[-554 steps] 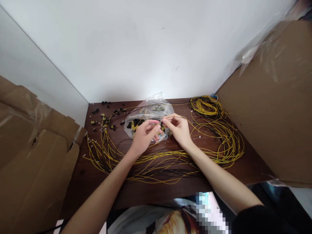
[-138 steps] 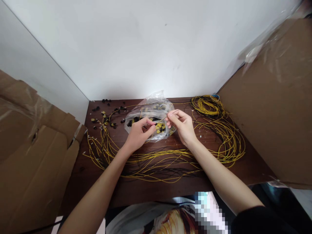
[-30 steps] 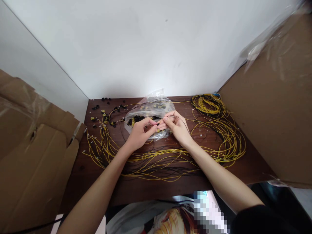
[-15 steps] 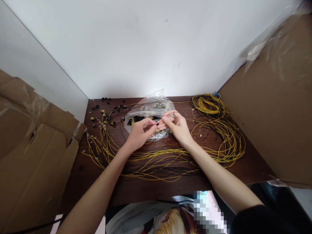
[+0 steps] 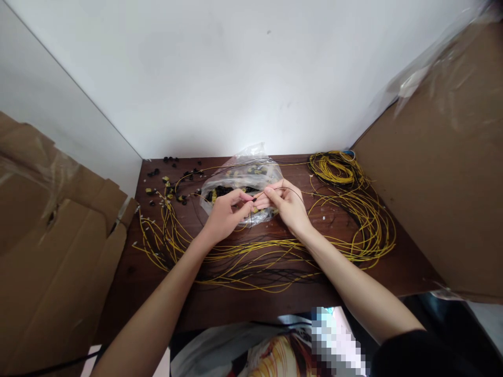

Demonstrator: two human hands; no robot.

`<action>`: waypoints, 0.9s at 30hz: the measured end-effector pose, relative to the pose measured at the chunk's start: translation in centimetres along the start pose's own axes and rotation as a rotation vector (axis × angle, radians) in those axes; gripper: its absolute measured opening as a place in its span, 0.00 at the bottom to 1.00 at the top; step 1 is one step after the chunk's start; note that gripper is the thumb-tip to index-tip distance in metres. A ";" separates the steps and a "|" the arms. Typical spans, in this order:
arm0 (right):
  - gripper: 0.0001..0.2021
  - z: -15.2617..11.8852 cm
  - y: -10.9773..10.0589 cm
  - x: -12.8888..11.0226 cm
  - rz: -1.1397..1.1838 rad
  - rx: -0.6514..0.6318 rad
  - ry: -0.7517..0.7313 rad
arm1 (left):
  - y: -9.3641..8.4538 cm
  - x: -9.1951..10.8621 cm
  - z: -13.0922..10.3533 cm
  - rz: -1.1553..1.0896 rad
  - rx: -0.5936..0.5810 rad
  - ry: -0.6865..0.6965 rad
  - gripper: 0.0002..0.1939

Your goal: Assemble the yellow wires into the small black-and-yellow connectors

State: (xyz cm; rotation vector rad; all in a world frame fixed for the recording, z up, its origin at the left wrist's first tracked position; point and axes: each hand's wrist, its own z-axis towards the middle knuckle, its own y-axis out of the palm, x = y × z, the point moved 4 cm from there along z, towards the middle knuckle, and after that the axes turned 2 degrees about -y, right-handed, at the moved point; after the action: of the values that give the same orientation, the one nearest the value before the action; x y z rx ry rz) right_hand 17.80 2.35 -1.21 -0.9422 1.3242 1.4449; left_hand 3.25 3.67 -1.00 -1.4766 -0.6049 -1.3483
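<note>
Thumb and forefinger of my left hand [image 5: 227,212] pinch a small black part [image 5: 254,199], too small to name surely. My right hand [image 5: 290,205] is close beside it, thumb and fingers closed on a thin dark wire [image 5: 291,188] that curves away over the hand. Both hands are above a clear plastic bag [image 5: 253,153] holding small black and yellow pieces. Long yellow and black wires [image 5: 247,252] run across the table under my forearms, bending round at the right.
Loose black and yellow pieces [image 5: 166,180] lie at the table's back left. A coil of yellow wire [image 5: 334,170] rests at the back right. Cardboard [image 5: 55,251] stands along the left side and a cardboard panel [image 5: 444,173] along the right. A white wall [image 5: 236,68] closes off the back.
My right hand has shifted very slightly, and the loop of dark wire over it now arcs further right and lower. My left hand keeps its pinch in the same place.
</note>
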 end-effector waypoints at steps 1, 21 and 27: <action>0.15 0.0 0.0 0.1 0.006 0.008 0.008 | 0.0 0.0 0.0 -0.009 -0.004 -0.003 0.08; 0.16 -0.2 0.5 -0.4 0.016 -0.028 0.032 | 0.0 0.4 -0.1 -0.127 0.036 -0.060 0.07; 0.17 0.0 0.3 -0.2 0.051 -0.016 0.021 | 0.1 0.3 -0.2 -0.166 0.019 -0.063 0.07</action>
State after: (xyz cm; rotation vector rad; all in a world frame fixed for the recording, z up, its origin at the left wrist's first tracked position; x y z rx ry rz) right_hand 17.60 2.32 -0.93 -0.9430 1.3625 1.4900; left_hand 3.38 3.41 -0.79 -1.4841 -0.7937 -1.4227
